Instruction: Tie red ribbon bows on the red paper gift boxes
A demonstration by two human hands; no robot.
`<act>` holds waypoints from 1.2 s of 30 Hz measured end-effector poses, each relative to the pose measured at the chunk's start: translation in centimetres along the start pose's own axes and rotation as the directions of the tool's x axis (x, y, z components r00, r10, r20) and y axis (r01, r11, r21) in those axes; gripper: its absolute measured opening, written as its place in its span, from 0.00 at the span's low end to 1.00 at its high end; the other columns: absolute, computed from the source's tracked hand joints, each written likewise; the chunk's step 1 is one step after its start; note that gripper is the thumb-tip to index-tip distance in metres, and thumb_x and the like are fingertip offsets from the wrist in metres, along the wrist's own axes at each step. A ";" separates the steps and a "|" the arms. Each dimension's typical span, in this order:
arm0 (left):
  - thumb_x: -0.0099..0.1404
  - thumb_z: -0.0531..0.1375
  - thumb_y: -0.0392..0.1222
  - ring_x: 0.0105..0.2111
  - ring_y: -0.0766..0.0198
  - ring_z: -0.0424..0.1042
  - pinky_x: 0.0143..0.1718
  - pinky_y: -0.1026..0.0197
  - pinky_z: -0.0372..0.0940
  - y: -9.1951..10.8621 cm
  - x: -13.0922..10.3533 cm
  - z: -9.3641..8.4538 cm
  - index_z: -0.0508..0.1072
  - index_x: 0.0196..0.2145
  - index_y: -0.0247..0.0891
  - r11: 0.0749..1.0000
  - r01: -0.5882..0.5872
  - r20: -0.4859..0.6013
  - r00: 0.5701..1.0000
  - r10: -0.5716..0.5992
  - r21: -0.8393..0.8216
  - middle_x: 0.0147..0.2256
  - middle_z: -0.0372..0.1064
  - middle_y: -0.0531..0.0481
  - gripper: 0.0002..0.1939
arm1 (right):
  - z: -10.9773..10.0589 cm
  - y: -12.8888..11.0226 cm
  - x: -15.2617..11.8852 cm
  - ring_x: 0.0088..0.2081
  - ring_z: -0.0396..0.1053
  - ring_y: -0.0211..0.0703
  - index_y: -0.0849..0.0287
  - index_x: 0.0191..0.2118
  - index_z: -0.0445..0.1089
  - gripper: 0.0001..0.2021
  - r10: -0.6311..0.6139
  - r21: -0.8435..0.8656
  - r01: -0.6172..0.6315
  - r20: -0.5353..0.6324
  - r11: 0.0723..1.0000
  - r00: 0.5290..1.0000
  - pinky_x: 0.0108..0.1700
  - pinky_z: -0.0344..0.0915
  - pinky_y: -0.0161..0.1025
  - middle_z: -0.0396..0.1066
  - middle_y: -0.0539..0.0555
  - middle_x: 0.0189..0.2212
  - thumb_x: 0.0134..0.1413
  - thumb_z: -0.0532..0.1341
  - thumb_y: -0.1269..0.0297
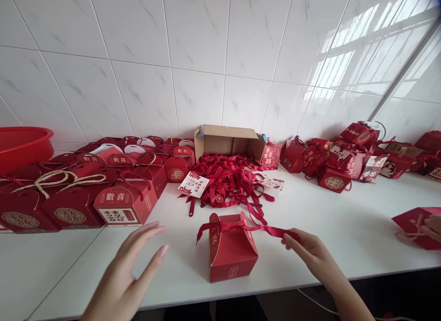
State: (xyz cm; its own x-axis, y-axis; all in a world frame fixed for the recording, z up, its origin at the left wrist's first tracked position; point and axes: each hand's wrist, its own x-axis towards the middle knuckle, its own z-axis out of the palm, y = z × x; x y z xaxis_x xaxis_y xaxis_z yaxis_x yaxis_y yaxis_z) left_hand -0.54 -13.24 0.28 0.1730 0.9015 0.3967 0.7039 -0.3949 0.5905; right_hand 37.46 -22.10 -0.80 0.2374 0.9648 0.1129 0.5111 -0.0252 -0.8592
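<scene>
A small red gift box (233, 254) stands upright on the white table, near its front edge. Red ribbon (272, 230) passes across the top of the box; one short end hangs off its left side, and the other stretches right to my right hand (305, 248). The thumb and fingers of that hand pinch the ribbon. To the left of the box, my left hand (132, 261) is raised with fingers apart, touching nothing.
Red ribbons (223, 180) spill from an open cardboard box (227, 141) by the wall. Rows of red boxes (119, 203) stand left, beside a red basin (25, 148). More boxes (332, 179) are at right. Another person's hand (432, 226) holds a red box (411, 222) far right.
</scene>
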 end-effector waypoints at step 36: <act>0.46 0.70 0.51 0.38 0.56 0.71 0.38 0.61 0.65 9.8 3.0 4.2 0.73 0.35 0.40 0.595 0.553 0.493 0.823 -0.282 -0.583 0.35 0.74 0.51 0.20 | 6.1 -4.7 2.0 0.19 0.41 0.30 0.58 0.19 0.55 0.25 -0.089 0.533 -0.129 0.363 0.836 0.927 0.23 0.38 0.36 0.49 0.43 0.16 0.55 0.58 0.44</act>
State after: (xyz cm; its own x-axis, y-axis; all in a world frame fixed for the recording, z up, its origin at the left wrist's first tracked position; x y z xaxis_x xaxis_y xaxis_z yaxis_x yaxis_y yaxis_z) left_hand 9.72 -13.62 4.34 0.2839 0.9405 -0.1869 0.1130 0.1607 0.9805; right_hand 30.45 -18.45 0.45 -0.1254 0.9921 -0.0003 -0.0439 -0.0059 -0.9990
